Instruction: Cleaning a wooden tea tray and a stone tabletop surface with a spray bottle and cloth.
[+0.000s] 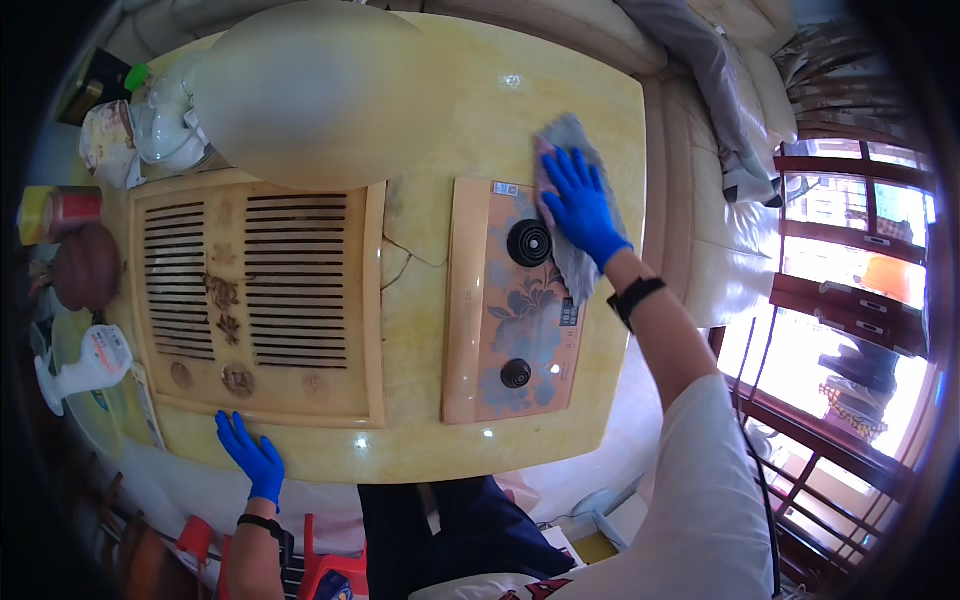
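Note:
My right hand [581, 202], in a blue glove, lies flat with its fingers apart on a grey and pinkish cloth [580, 131]. The cloth rests on the yellow stone-look tabletop [420, 300] and along the far right edge of a flat hot plate [499, 337] with a floral top and two black round parts. In a blue glove too, my left hand [253, 456] is spread at the near edge of the table, just below a slatted tea tray [296, 390].
A white spray bottle [97, 360], a brown clay pot [86, 268], a red canister [73, 213] and glassware [169, 131] stand along the left side. Cream sofas [735, 217] border the table's far and right sides. A red plastic stool [334, 559] is below. A blurred area hides the tabletop's upper part.

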Demonstrator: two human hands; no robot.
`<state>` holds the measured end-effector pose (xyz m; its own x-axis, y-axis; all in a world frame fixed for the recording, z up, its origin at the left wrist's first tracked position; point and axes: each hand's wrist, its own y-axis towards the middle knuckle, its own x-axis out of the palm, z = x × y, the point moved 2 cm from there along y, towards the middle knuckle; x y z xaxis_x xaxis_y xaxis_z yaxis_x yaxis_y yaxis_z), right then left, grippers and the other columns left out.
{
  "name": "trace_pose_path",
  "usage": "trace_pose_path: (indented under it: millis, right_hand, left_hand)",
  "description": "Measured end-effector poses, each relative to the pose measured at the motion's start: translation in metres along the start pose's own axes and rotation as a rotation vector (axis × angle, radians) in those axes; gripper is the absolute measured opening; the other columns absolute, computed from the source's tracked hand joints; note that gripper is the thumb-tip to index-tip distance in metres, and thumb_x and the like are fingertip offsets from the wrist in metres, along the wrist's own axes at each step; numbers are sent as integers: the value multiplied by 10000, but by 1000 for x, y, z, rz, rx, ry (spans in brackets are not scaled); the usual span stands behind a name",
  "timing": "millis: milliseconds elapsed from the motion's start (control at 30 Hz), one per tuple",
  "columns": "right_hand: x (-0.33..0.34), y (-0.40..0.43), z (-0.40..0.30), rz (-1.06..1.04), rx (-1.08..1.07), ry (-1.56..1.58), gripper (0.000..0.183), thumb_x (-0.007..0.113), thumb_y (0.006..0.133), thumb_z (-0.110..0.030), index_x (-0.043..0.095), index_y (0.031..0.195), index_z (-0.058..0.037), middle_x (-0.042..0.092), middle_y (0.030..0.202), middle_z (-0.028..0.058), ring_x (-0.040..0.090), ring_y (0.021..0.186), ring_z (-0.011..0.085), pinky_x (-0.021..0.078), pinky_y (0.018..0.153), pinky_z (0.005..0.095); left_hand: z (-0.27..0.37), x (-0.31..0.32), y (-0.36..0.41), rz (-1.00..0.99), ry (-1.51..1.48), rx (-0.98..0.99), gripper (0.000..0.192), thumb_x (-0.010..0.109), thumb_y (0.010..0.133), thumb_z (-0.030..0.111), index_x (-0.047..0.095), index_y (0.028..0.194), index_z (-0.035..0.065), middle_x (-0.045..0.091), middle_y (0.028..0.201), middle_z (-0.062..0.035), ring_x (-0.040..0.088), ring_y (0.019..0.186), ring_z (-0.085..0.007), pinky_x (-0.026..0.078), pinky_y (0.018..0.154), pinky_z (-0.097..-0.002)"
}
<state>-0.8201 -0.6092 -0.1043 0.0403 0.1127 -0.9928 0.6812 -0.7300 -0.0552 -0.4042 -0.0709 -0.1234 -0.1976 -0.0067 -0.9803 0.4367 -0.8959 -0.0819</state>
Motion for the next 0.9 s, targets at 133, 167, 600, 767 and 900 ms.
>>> trace_pose_path:
  millis: [133, 167, 600, 767, 900]
  right_hand:
    - [1, 52, -50, -2, -328, -106, 651, 425, 925, -473, 241, 1468, -166, 291, 1490, 105, 226, 1369, 394, 188, 1102, 530]
    - [4, 58, -61, 12, -354, -111, 650, 427, 920, -488, 260, 1462, -172, 298, 1485, 107, 245, 1365, 376, 207, 1098, 523]
    - [23, 44, -17, -14, 79, -132, 637, 426, 949, -383, 177, 1484, -143, 180, 1519, 175, 146, 1392, 418, 156, 1096, 561]
    - [24, 59, -66, 55, 205, -59, 662, 401, 950, -362, 172, 1454, 1, 201, 1489, 247, 171, 1380, 433, 180, 1097, 544]
    - [7, 41, -114, -21, 10, -145, 586, 433, 915, -239, 267, 1405, 37, 308, 1433, 239, 273, 1344, 398, 266, 1078, 487]
  left_hand:
    - [-15, 3, -8, -49, 85, -40, 597, 390, 932, 288, 248, 1431, -7, 170, 1502, -240, 178, 1380, -412, 139, 1106, -530]
    - [-10, 5, -8, -50, 80, -42, 597, 390, 932, 288, 248, 1431, -7, 170, 1502, -240, 178, 1380, -412, 139, 1106, -530]
    - [-2, 0, -3, -3, -31, -51, 598, 387, 936, 339, 276, 1421, 7, 197, 1490, -242, 177, 1371, -431, 143, 1099, -552]
    - [-4, -1, -3, -3, -28, -48, 602, 394, 926, 335, 281, 1419, 8, 199, 1487, -246, 172, 1377, -422, 139, 1101, -555]
    - [-2, -4, -1, -6, -24, -46, 604, 397, 921, 329, 281, 1419, 6, 199, 1487, -246, 169, 1381, -415, 134, 1103, -554]
